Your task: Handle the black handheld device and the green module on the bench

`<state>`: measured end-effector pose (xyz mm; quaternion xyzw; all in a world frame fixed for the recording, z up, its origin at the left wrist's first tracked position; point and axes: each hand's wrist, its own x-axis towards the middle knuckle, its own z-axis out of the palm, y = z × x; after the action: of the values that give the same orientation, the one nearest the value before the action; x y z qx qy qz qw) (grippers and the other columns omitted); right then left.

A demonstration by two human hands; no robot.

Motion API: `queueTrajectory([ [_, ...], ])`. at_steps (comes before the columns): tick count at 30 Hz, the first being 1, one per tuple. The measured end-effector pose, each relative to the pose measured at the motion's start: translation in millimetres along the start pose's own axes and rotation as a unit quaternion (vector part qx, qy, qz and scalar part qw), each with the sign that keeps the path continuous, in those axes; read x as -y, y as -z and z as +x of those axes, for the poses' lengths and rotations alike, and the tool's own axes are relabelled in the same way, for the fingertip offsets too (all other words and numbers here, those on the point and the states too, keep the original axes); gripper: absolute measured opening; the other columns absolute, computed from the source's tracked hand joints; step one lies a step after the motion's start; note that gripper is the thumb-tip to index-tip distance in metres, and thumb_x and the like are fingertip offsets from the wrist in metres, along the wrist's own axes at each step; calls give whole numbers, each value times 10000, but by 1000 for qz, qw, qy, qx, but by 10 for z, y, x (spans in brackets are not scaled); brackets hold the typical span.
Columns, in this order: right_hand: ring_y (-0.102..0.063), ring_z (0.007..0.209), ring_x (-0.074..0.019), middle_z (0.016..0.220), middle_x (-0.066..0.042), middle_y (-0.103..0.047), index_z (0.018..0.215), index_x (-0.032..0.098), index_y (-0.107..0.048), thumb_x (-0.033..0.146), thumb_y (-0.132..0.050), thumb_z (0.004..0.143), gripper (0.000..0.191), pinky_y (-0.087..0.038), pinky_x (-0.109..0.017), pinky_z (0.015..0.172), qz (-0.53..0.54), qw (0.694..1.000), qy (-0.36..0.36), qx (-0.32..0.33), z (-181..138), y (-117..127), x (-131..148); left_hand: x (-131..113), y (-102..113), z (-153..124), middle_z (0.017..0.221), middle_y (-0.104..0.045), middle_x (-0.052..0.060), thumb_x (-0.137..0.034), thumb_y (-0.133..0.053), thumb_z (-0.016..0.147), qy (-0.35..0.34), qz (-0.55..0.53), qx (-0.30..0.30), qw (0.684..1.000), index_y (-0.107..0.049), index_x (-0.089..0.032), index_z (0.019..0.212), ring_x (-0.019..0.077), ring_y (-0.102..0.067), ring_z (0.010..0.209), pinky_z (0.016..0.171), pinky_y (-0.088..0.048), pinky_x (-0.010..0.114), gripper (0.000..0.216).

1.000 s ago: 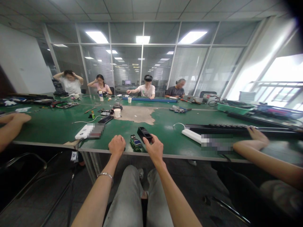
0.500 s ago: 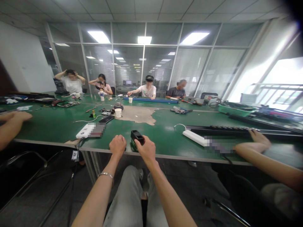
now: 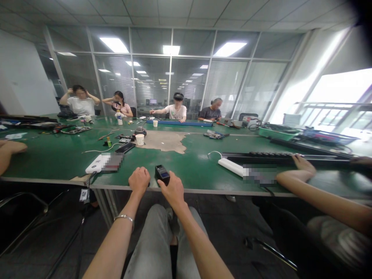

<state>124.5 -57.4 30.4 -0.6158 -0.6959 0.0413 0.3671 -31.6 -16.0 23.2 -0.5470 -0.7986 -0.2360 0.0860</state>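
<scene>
My right hand (image 3: pixel 173 190) grips a small black box-shaped casing (image 3: pixel 162 173) at the near edge of the green table (image 3: pixel 58 157). The casing sits low over the spot where a small green circuit module lay; that module is hidden now. My left hand (image 3: pixel 139 180) is curled into a fist at the table edge just left of the casing; what it holds, if anything, is hidden. A silver bracelet (image 3: pixel 124 218) circles my left wrist.
A white power strip (image 3: pixel 95 164) lies to the left, another white power strip (image 3: pixel 231 166) to the right. A neighbour's arm (image 3: pixel 308 190) rests on the right over a long black rail (image 3: pixel 279 157). A paper cup (image 3: pixel 140 139), phone and tools sit mid-table; several people sit opposite.
My right hand has carried the black casing leftward and down, over the green module, which it now covers. My left fist stayed put. The view shifted slightly.
</scene>
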Motion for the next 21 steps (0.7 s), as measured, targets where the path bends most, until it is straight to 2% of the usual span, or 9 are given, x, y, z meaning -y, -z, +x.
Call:
queueTrajectory([
  [3,-561,1144,-306,1250,-201,-596,1355,58,-447,496,-616,818,714,-403,-356,947,14,1000,10,-24,9,-25,-21,-3,-7,4,983,-631,93,-380,-323,955,-3,2,-3,1000,-676,-201,939,196,-594,861,702,-390,273,396],
  [5,-551,1159,-312,1276,-202,-581,1367,52,-440,508,-610,819,733,-396,-361,966,19,999,10,-26,5,-45,-29,-7,0,2,983,-633,94,-379,-326,955,-1,3,0,1000,-677,-200,942,195,-594,860,701,-389,271,394],
  [7,-567,1129,-307,1243,-195,-602,1349,62,-463,502,-600,829,696,-406,-359,947,16,1000,8,-22,-5,-61,-32,-12,10,-3,988,-633,96,-378,-328,955,1,3,4,1000,-679,-201,951,193,-595,864,710,-392,268,394],
  [11,-623,980,-271,1053,-155,-675,1276,109,-522,449,-561,872,529,-432,-325,829,-5,1000,-7,-7,-19,-69,-21,-20,18,-10,992,-629,98,-376,-327,955,3,1,1,1000,-682,-203,955,199,-597,872,725,-399,275,395],
  [15,-631,895,-251,937,-111,-685,1163,164,-571,442,-561,877,399,-420,-294,759,-16,1000,-19,-6,-13,-49,12,-13,7,-6,990,-625,101,-366,-326,955,5,-4,1,1000,-685,-206,959,202,-596,879,736,-401,282,393],
  [21,-630,892,-239,947,-112,-686,1165,166,-577,463,-566,868,420,-412,-283,761,20,999,-31,-23,75,40,91,10,-4,0,984,-629,98,-382,-322,957,2,-9,0,1000,-678,-201,948,195,-594,870,723,-395,273,400],
])
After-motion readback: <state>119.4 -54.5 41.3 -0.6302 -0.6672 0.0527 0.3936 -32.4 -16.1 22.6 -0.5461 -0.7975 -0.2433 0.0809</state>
